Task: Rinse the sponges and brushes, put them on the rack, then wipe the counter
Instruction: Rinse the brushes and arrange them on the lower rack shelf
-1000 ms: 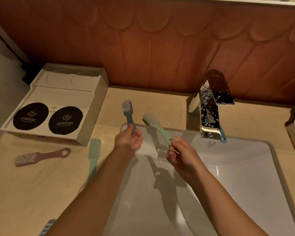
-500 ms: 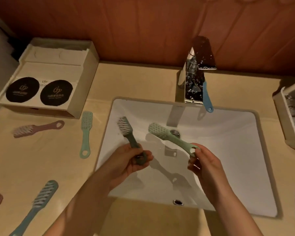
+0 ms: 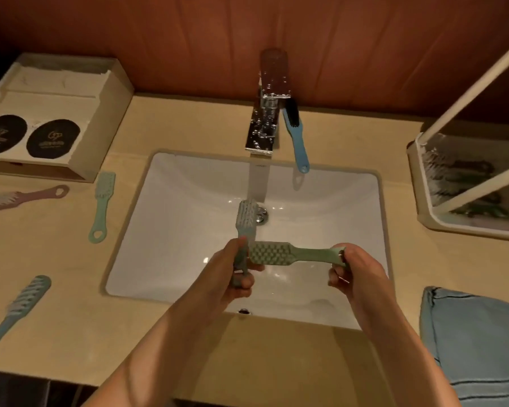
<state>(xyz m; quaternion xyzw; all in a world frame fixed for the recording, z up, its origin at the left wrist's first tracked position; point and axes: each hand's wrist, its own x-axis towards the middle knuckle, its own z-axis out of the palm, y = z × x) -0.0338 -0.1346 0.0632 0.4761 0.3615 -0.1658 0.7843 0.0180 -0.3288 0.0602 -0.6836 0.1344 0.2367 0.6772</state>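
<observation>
Rinsing step, centre of frame. The left hand (image 3: 236, 276) has its grip closed round the handle of a grey-green brush (image 3: 247, 214), head upright below the tap (image 3: 269, 113), where a pale band suggests running water. The right hand (image 3: 353, 273) pinches the handle end of a light green brush (image 3: 279, 254), level over the basin (image 3: 174, 230). Judged next: turn the bristles through the stream, then carry both to the rack (image 3: 423, 207) at the right edge. Three brushes lie on the worktop (image 3: 56, 333), left.

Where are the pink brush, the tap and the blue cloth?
pink brush (image 3: 39, 195): head view, on its handle.
tap (image 3: 263, 127): head view, on its spout.
blue cloth (image 3: 476, 342): head view, on its middle.
</observation>
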